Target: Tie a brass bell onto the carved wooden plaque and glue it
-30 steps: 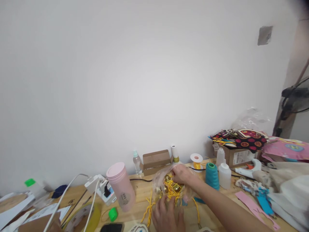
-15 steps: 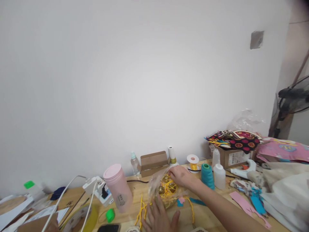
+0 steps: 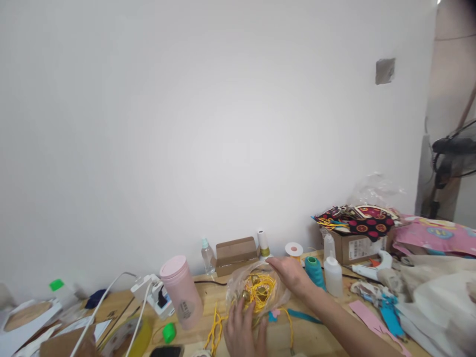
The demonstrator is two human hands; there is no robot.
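Observation:
A clear plastic bag lies open-mouthed on the wooden table, with tangled yellow cord and several brass-coloured bells inside. At its far right rim, my right hand pinches the plastic. My left hand rests at the near side of the bag, fingers stretched out and apart, the fingertips touching the bag's near edge beside the bells. Loose yellow cord lies left of that hand. Small blue and pink flower-like pieces sit right of the bag.
Left of the bag stand a pink tumbler and a power strip. Behind it is an open cardboard box. On the right are a teal thread cone, a white squeeze bottle and a glue gun.
My right hand has shifted slightly right with the bag's rim, and the mouth is spread wider, showing more yellow cord. My left hand stays at the near side. The view has shifted slightly.

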